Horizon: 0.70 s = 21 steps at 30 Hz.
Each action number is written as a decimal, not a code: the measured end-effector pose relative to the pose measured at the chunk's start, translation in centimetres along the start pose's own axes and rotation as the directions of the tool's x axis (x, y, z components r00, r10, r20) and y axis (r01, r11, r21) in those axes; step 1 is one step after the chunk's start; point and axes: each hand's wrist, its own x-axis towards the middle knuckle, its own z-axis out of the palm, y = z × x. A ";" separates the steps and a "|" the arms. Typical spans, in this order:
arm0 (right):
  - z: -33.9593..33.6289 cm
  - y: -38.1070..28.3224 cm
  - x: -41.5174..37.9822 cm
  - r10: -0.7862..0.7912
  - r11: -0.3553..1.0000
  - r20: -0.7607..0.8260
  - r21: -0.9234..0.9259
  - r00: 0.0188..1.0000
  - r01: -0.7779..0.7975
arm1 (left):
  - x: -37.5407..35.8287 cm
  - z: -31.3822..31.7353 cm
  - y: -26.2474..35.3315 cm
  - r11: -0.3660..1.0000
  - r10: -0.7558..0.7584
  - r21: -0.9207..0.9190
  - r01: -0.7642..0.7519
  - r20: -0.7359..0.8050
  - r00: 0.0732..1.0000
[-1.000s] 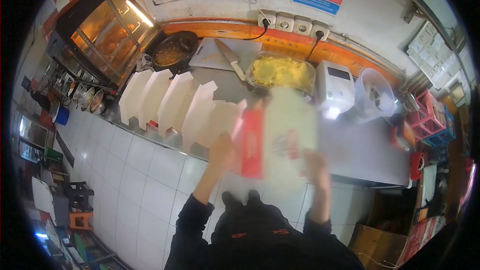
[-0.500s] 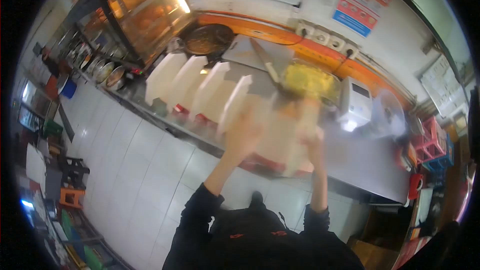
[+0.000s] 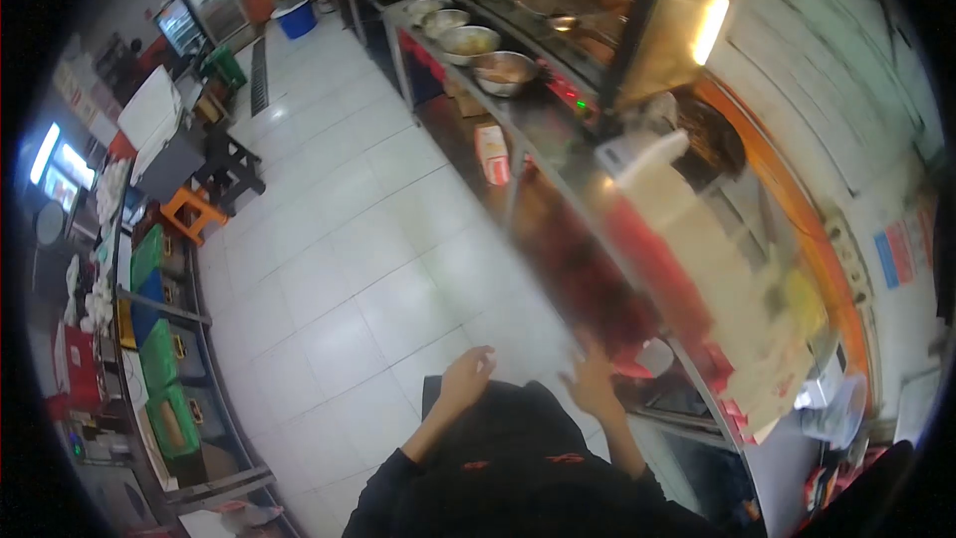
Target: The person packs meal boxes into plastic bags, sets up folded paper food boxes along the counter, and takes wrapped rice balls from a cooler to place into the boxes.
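Observation:
My left hand (image 3: 466, 380) is in front of my body, above the tiled floor, with its fingers loosely bent and nothing visible in it. To its right, my right hand (image 3: 596, 381) is beside the counter's front edge. Motion blurs it, but its fingers look spread and I see nothing held. Nearest to the right hand is the steel counter (image 3: 558, 154) with a row of open white-and-red cardboard boxes (image 3: 697, 259) standing on it, smeared by motion. What is inside the boxes cannot be made out.
A lit glass display cabinet (image 3: 558, 0) stands farther along the counter, with several metal bowls (image 3: 505, 73) before it. A dark round pan (image 3: 712, 139) sits behind the boxes. Across the aisle are an orange stool (image 3: 194, 214) and a shelf with green bins (image 3: 159, 354).
My view has swung left along the aisle, putting the boxes and counter on the right. Both hands have come away from the boxes and the counter top, back toward my body.

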 end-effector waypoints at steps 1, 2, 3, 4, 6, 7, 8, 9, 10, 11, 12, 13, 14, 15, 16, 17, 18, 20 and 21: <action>3.1 0.0 0.9 -0.038 0.998 0.244 -0.039 0.969 0.049 | 1.7 -0.9 -1.3 0.999 -0.011 0.031 0.011 0.005 1.000; 6.6 0.8 1.0 -0.002 1.000 0.479 -0.010 0.878 0.007 | 3.6 -1.7 -2.3 0.998 -0.018 0.061 0.017 0.010 1.000; 9.5 1.7 1.7 0.028 0.999 0.683 0.003 0.730 -0.041 | 5.9 -3.1 -3.3 0.998 -0.026 0.052 0.027 -0.011 1.000; 11.4 2.0 3.3 -0.035 0.965 0.809 0.181 0.586 -0.191 | 8.4 -4.5 -4.2 0.996 0.033 0.086 -0.034 0.014 0.999; 13.7 1.3 7.3 -0.141 0.886 0.894 0.306 0.426 -0.349 | 13.5 -6.8 -6.8 0.989 0.087 0.118 -0.089 0.021 0.996; 14.5 0.9 9.8 -0.083 0.800 0.888 0.331 0.453 -0.501 | 16.6 -7.8 -8.3 0.982 -0.008 0.189 -0.002 0.050 0.999; 15.4 0.6 12.7 -0.024 0.690 0.881 0.357 0.473 -0.630 | 20.0 -9.0 -10.1 0.962 -0.103 0.260 0.082 0.066 0.992; 16.9 0.7 15.8 0.023 0.544 0.926 0.304 0.376 -0.782 | 22.4 -10.4 -12.0 0.964 -0.086 0.255 0.069 0.059 0.995; 16.7 -0.6 20.3 0.017 0.573 0.925 0.303 0.380 -0.762 | 24.9 -11.1 -15.5 0.947 -0.099 0.312 0.080 0.045 0.994; 15.3 -2.6 24.3 0.031 0.598 0.926 0.285 0.377 -0.749 | 27.2 -13.0 -17.3 0.928 -0.113 0.360 0.095 0.029 0.993; 14.0 -4.6 28.3 0.044 0.623 0.926 0.267 0.374 -0.735 | 28.6 -14.8 -19.1 0.907 -0.265 0.358 0.220 0.081 0.961; 16.1 -4.5 32.4 0.026 0.705 0.925 0.251 0.378 -0.663 | 29.8 -17.9 -20.2 0.868 -0.408 0.365 0.338 0.135 0.903; 18.8 -3.7 36.9 0.002 0.813 0.920 0.227 0.392 -0.537 | 30.8 -19.0 -24.1 0.825 -0.476 0.421 0.378 0.154 0.866; 22.4 -2.5 41.6 -0.022 0.931 0.908 0.172 0.419 -0.323 | 31.0 -19.3 -28.7 0.776 -0.546 0.477 0.413 0.180 0.818; 25.5 -1.8 46.4 -0.036 0.993 0.885 0.083 0.463 -0.081 | 30.9 -20.8 -31.2 0.730 -0.595 0.529 0.432 0.182 0.783; 27.7 -2.1 51.7 -0.054 0.994 0.854 -0.002 0.517 0.107 | 31.3 -23.0 -32.9 0.696 -0.649 0.537 0.476 0.186 0.738; 29.1 -3.0 56.9 -0.079 0.983 0.811 -0.033 0.580 0.180 | 31.3 -24.7 -35.0 0.691 -0.664 0.507 0.515 0.165 0.729; 30.3 -6.5 66.4 -0.215 0.972 0.661 0.219 0.719 0.089 | 31.9 -27.4 -38.8 0.592 -0.785 0.465 0.659 0.145 0.602; 31.2 -8.1 71.0 -0.263 0.921 0.588 0.390 0.765 0.017 | 32.5 -28.4 -40.6 0.512 -0.850 0.417 0.751 0.115 0.515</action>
